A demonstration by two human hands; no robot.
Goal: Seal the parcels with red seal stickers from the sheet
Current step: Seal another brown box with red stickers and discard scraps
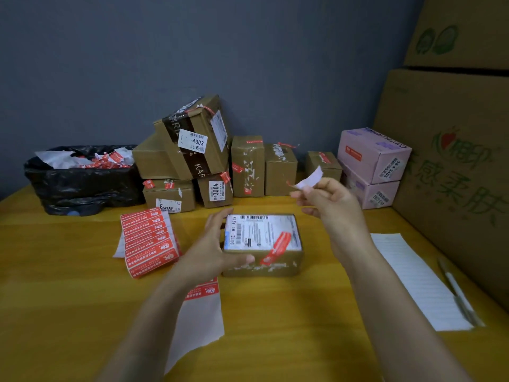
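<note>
Parcel (261, 245) is sitting at the centre of the frame on the yellow table (55, 299), and the left hand (217, 244) is gripping its left end, with the thumb curling across the near face. A red seal sticker (276, 248) is lying slantwise over the parcel's top and near face. The right hand (330, 199) is hovering to the upper right, pinching a small white strip (309, 178) with a red tip. Just left of the left hand, a stack of sticker sheets (150, 241) is lying on the table; a mostly peeled sheet (203, 315) is showing under the left forearm. Further back, sealed parcels (192, 150) are sitting against the wall — a black-lined bin (82, 186) of scraps at centre left, pink boxes (371, 161) at right.
</note>
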